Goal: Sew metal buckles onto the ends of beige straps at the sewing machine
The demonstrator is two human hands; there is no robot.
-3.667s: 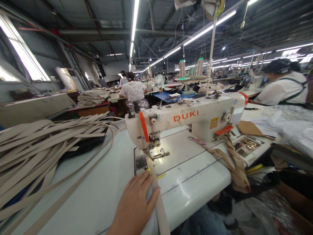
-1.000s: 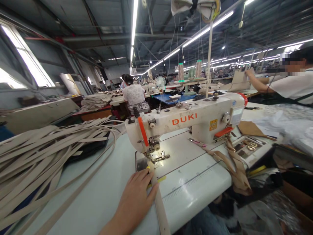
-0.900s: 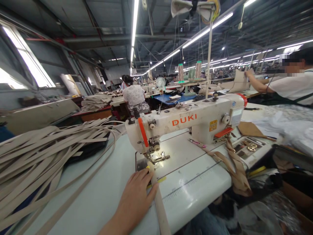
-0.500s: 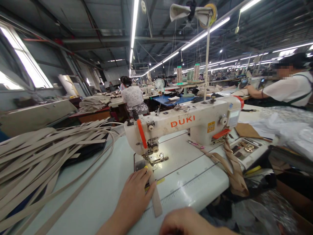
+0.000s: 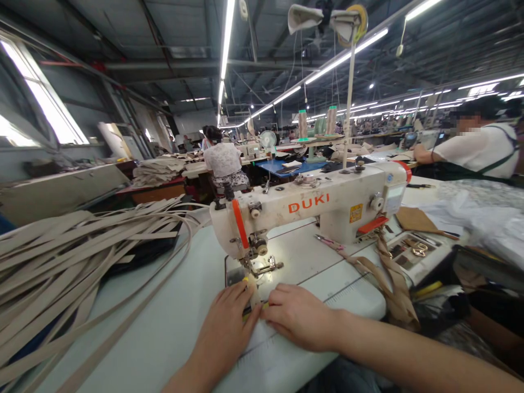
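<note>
A short beige strip (image 5: 254, 292) lies under the needle area of a white sewing machine (image 5: 303, 204) marked DUKI. My left hand (image 5: 229, 316) rests along the strip's left side, fingers together, with the thumb pressing at its near part. From the right, my right hand (image 5: 298, 315) meets it, fingers bent and closed at the strip's near end. The two thumbs almost touch. The strip's near end is hidden by my hands. A yellow piece (image 5: 266, 305) shows beside the strip on the machine bed, partly covered by my fingers.
A heap of long beige strips (image 5: 53, 256) covers the table's left side. Pink-handled snips (image 5: 329, 242) and a tan fabric band (image 5: 388, 278) lie right of the machine, near a parts tray (image 5: 409, 254). Co-workers sit ahead (image 5: 223, 158) and at right (image 5: 483, 147).
My right hand has moved up and forward from the bottom edge to the strip beside my left hand. The strip's near end, visible before, is now out of sight. My left hand stays put.
</note>
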